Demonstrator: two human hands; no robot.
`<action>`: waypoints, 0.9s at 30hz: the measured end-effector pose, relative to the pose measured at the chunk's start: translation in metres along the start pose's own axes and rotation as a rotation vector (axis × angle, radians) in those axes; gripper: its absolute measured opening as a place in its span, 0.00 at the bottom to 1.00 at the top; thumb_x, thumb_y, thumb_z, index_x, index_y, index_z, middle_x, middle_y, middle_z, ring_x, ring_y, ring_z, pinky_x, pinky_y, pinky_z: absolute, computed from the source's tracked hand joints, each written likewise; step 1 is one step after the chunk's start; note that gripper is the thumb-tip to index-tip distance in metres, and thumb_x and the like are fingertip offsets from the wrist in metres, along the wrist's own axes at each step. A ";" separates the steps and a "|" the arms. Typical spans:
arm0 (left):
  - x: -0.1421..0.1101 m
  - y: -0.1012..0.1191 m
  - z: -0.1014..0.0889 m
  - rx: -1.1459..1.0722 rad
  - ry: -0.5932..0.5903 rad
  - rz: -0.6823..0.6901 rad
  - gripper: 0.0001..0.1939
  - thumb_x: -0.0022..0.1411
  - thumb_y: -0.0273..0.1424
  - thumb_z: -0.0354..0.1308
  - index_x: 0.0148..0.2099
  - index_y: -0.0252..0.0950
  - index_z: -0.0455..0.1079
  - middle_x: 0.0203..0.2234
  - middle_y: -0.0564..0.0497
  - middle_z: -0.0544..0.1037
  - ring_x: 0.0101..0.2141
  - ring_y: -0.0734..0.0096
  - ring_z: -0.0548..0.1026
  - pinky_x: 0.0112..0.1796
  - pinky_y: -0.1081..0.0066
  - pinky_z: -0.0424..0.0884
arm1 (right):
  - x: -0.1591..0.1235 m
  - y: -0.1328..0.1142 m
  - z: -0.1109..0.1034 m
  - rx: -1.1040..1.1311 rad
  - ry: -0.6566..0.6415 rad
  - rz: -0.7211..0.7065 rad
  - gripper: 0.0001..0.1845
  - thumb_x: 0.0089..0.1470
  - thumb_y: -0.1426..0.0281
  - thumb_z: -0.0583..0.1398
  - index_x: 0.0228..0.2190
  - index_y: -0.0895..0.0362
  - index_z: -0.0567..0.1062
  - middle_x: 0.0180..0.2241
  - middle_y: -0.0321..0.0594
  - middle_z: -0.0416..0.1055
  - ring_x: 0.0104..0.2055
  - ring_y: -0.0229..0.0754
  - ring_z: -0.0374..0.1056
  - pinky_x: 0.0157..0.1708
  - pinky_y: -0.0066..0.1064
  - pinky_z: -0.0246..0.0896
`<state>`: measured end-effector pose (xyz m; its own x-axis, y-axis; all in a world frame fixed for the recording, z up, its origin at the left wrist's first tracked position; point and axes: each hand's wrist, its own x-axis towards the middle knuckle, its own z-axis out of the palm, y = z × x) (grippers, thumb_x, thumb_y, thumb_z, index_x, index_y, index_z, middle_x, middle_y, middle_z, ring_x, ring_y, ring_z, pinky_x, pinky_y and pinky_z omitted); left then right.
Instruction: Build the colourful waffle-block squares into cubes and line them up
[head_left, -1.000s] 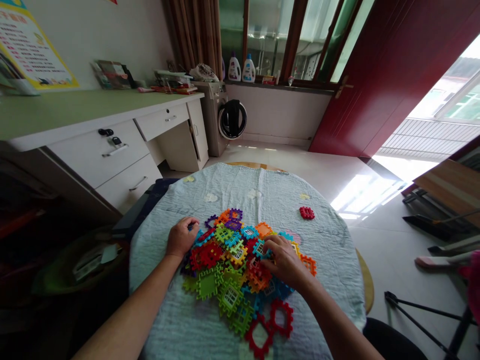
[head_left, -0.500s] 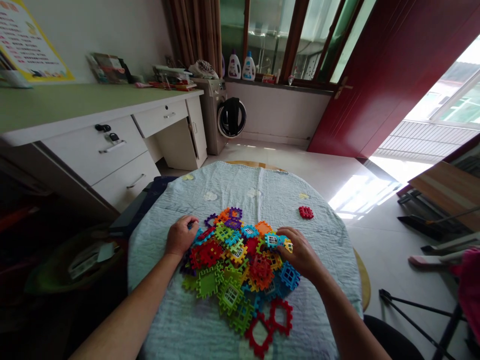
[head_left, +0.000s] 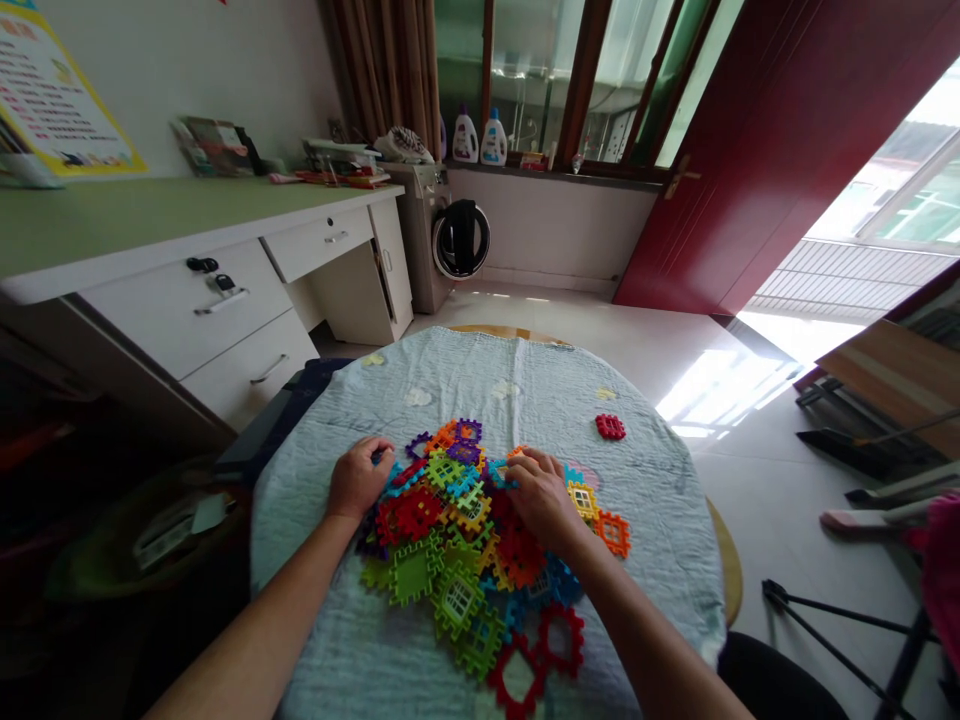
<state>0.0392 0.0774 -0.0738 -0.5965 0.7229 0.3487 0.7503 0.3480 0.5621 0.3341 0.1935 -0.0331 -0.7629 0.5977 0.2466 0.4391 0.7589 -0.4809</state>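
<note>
A heap of coloured interlocking plastic tiles (head_left: 457, 545) lies on a round table under a pale blue quilted cloth (head_left: 480, 390). My left hand (head_left: 358, 480) rests curled at the heap's left edge, fingers closed against the tiles. Over the middle of the heap lies my right hand (head_left: 541, 496), its fingertips bent down onto a blue tile near the top of the pile. One red tile (head_left: 610, 427) sits alone to the far right. Red frame tiles (head_left: 559, 640) lie nearest me.
A green-topped desk with white drawers (head_left: 225, 300) stands to the left. A washing machine (head_left: 450, 235) sits by the far wall. A dark red door (head_left: 750, 150) is at the right, with folded stands (head_left: 862, 640) on the floor beside the table.
My right hand has moved left from the heap's right side to its middle top. The blue tile it held half a second ago is no longer raised. My left hand has stayed put.
</note>
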 end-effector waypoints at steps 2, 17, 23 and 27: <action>0.000 -0.001 0.000 0.005 0.000 0.002 0.13 0.53 0.36 0.48 0.32 0.37 0.72 0.33 0.46 0.80 0.37 0.62 0.76 0.44 0.67 0.70 | 0.000 0.003 -0.011 0.090 0.037 0.047 0.09 0.58 0.71 0.54 0.37 0.53 0.74 0.41 0.41 0.75 0.48 0.45 0.66 0.50 0.37 0.56; 0.001 -0.001 0.000 0.009 0.007 -0.004 0.14 0.53 0.38 0.47 0.32 0.37 0.72 0.33 0.47 0.80 0.36 0.62 0.77 0.43 0.68 0.71 | -0.019 0.097 -0.040 0.482 0.121 0.527 0.20 0.49 0.59 0.56 0.37 0.60 0.75 0.22 0.33 0.65 0.24 0.36 0.62 0.27 0.29 0.57; 0.001 -0.002 0.001 0.019 0.008 -0.007 0.15 0.53 0.38 0.48 0.32 0.37 0.72 0.33 0.47 0.80 0.36 0.62 0.77 0.43 0.68 0.71 | -0.019 0.095 -0.040 0.539 0.069 0.529 0.21 0.45 0.60 0.59 0.39 0.61 0.75 0.20 0.30 0.62 0.23 0.34 0.57 0.24 0.28 0.54; 0.001 0.001 0.000 0.017 0.002 -0.010 0.15 0.53 0.38 0.47 0.32 0.37 0.72 0.33 0.47 0.80 0.36 0.62 0.77 0.43 0.68 0.71 | -0.021 0.093 -0.042 0.452 0.047 0.545 0.19 0.46 0.62 0.59 0.38 0.60 0.76 0.23 0.33 0.67 0.24 0.35 0.61 0.27 0.28 0.57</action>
<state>0.0390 0.0784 -0.0730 -0.6049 0.7179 0.3445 0.7489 0.3659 0.5526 0.4106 0.2619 -0.0477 -0.4648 0.8800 -0.0978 0.5051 0.1729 -0.8455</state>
